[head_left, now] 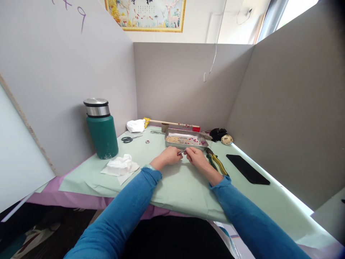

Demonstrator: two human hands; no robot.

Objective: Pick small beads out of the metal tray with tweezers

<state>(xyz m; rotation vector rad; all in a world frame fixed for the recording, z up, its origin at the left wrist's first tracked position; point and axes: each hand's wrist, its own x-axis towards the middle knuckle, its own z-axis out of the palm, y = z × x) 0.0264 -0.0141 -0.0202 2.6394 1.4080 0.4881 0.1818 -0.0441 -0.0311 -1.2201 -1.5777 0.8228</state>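
My left hand (170, 155) is closed in front of the metal tray (185, 146), with a thin grey metallic piece (181, 152) sticking out from its fingertips. Too little of that piece shows to name it. Close beside it, my right hand (196, 157) has its fingers pinched together near the piece's end; what they hold is too small to make out. Inside the tray lie gold beads (174, 139) and red beads (194, 140). A pair of pliers (219, 164) with yellow-green handles rests just right of my right hand.
At left stand a green bottle (101, 135) and a crumpled tissue (121, 166). Scissors (129, 139) and a small ring-like piece (147, 141) lie behind. A wooden stick (167, 122) spans the back. To the right are a black phone-like slab (247, 169) and a speckled egg-shaped object (226, 139).
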